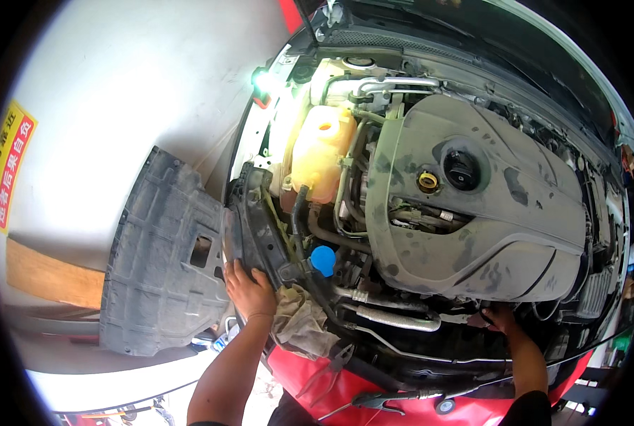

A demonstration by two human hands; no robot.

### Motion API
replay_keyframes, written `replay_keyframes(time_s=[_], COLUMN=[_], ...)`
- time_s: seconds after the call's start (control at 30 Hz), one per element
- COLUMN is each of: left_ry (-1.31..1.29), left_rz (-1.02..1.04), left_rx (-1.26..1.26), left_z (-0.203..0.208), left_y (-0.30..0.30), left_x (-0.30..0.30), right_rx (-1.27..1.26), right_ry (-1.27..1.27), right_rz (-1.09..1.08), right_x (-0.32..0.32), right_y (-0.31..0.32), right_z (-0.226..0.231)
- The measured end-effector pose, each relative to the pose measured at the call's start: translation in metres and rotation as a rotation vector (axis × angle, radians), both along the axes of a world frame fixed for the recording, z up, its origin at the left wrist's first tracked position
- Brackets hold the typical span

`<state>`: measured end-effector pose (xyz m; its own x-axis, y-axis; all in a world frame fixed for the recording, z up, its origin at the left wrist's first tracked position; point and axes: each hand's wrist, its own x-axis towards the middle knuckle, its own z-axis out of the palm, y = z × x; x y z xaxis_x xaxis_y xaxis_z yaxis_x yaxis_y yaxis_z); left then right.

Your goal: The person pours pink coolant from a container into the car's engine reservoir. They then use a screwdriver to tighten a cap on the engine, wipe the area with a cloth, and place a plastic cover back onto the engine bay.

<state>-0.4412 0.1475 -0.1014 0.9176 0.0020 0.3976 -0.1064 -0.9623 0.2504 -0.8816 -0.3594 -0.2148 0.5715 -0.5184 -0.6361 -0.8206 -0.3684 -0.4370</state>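
In an open engine bay, my left hand [249, 291] lies flat on the left front edge of the car body, fingers stretched out and holding nothing. Right beside it is a crumpled, dirty cloth [301, 323]. My right hand [501, 319] reaches down in front of the grey engine cover [416, 263], near a silver-wrapped pipe [395, 318]. Its fingers are mostly hidden among dark parts, so whatever it touches does not show. A blue round cap [323, 260] sits between the hands, toward the left. Behind it stands a yellowish coolant tank [320, 156] with its neck uncovered.
Pliers [329, 373] and a dark air blow gun [379, 402] lie on the red front bodywork. A bright work light [261, 82] shines at the left fender. A large black undertray [164, 263] leans against the white wall, near a wooden board [54, 273].
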Motion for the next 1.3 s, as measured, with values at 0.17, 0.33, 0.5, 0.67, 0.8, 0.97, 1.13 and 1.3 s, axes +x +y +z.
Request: replay_keyframes(time_s=[0.17, 0.33, 0.5, 0.67, 0.8, 0.97, 1.13, 1.3], left_ry=[-0.039, -0.042, -0.033, 0.005, 0.004, -0.001, -0.017, 0.017], left_rz=[-0.016, -0.007, -0.01, 0.0, -0.004, -0.009, -0.006, -0.036], left_rx=[0.018, 0.015, 0.023, 0.017, 0.004, -0.029, -0.014, -0.019], left_z=[-0.004, -0.002, -0.001, 0.002, 0.0, 0.002, 0.0, -0.001], left_y=[-0.002, -0.001, -0.001, -0.003, -0.001, -0.004, -0.003, -0.012], left_x=[0.0, 0.001, -0.001, 0.0, -0.001, 0.001, 0.001, 0.004], right_rx=[0.189, -0.186, -0.501, 0.25, 0.242, -0.351, -0.445, 0.233], right_ry=[-0.024, 0.056, 0.083, 0.065, 0.153, 0.067, 0.032, 0.088], right_rz=[-0.148, 0.176, 0.296, -0.09, -0.106, 0.355, 0.305, -0.005], right_x=[-0.005, 0.01, -0.012, 0.004, 0.016, -0.005, -0.018, -0.047], right_y=[0.008, 0.016, 0.006, 0.001, 0.008, 0.004, -0.004, -0.044], right_z=[0.024, 0.031, -0.013, 0.03, 0.035, 0.001, -0.018, -0.019])
